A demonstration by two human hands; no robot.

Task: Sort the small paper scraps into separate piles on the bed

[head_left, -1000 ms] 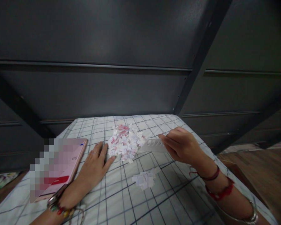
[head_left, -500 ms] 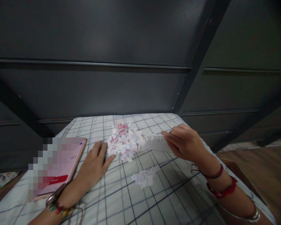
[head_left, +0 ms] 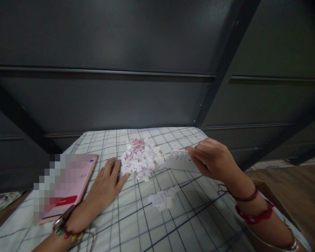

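Note:
On the checked tablecloth lies a heap of small torn paper scraps [head_left: 141, 159], white with pink bits. My left hand [head_left: 107, 182] rests flat with its fingers apart, fingertips at the heap's left edge. My right hand [head_left: 212, 157] is closed on a flat white plastic piece [head_left: 180, 161] with a row of hollows along its top. The near end of that piece is hidden in my fingers; its far end meets the right side of the heap. A smaller group of white paper scraps [head_left: 161, 200] lies nearer to me, apart from both hands.
A pink tablet-like device [head_left: 76, 178], partly pixelated, lies left of my left hand. The checked tablecloth [head_left: 131, 224] covers the table, which stands against a dark grey panel wall [head_left: 107, 101]. A cardboard box [head_left: 265, 190] stands on the wooden floor at the right.
My right hand has shifted slightly to the right with the white plastic piece, which looks more tilted or bent. My left hand and both groups of scraps stay where they were.

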